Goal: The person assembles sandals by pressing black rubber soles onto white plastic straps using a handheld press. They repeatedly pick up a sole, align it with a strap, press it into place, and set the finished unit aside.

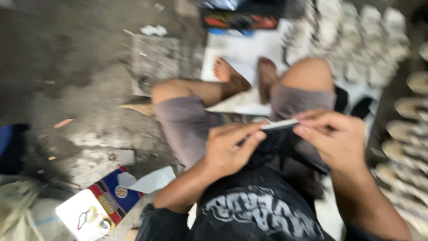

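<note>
Your hands pinch a thin pale strip over your lap.

Your left hand (229,149) and right hand (336,138) grip the strip (280,125) at its ends, fingers closed. A red, blue and white flat package (100,207) lies lower left; a dark, red-marked box (240,20) sits beyond your feet.

Grey concrete floor (67,67) lying stained, littered with scraps. White sheet (243,53) spreading ahead. Rows of pale soles (356,40) stacking along right side. Colourful box (100,207) lying lower left. Soft daylight falling; picture blurring.
</note>
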